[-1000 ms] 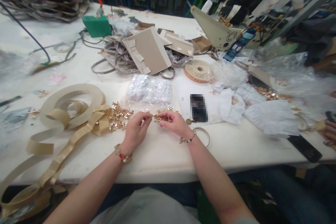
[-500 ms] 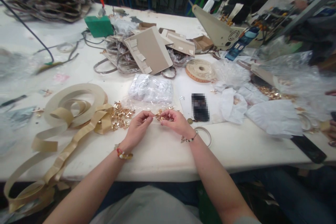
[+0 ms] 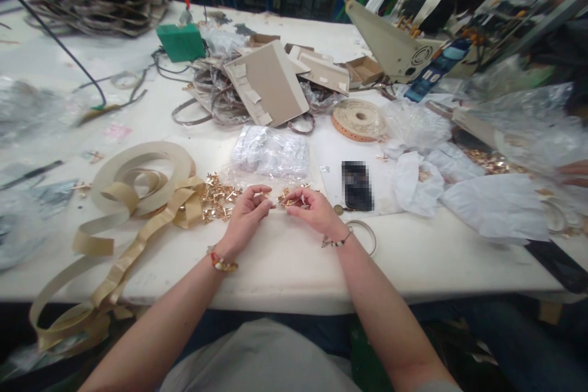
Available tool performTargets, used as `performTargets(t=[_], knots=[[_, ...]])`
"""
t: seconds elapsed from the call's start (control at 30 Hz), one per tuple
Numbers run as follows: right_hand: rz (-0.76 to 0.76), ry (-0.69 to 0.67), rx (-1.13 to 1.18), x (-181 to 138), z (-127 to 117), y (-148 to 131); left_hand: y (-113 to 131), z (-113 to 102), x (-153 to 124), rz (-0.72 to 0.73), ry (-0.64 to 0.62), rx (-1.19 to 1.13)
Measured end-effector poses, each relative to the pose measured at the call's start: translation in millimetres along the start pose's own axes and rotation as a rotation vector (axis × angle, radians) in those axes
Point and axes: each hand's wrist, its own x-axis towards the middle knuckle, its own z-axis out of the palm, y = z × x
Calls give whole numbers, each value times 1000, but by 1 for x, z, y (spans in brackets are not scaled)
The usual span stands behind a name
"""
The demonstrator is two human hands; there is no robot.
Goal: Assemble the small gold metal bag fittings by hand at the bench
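My left hand [image 3: 245, 214] and my right hand [image 3: 312, 211] rest near the front edge of a white table [image 3: 285, 269], fingertips almost meeting. Both are closed in a pinch on small gold metal fittings [image 3: 287, 197] held between them. More gold fittings [image 3: 215, 197] lie in a loose heap just left of my left hand. A clear plastic bag of white parts [image 3: 271, 152] sits right behind my hands. Each wrist wears a bracelet.
Beige strap coils [image 3: 138, 180] trail off the table's left front. A dark phone [image 3: 357, 185] and a metal ring [image 3: 365, 236] lie right of my hands. Cardboard boxes [image 3: 269, 82], a tape roll [image 3: 359, 119], crumpled plastic and a green box [image 3: 180, 43] fill the back. Another person's hand [image 3: 572, 173] shows at far right.
My hands stay pinched together on the fittings with only slight finger movement. The view has shifted a little, so everything sits slightly to the right and higher.
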Motion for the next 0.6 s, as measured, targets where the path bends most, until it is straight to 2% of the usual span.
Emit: performTargets(t=[0.3,0.6], knots=[[-31,-11,-3,0,1,1,6,6,0,-19,6,80],[-14,-47,35,-1,1,-4,6,3,-5,141,-75,317]])
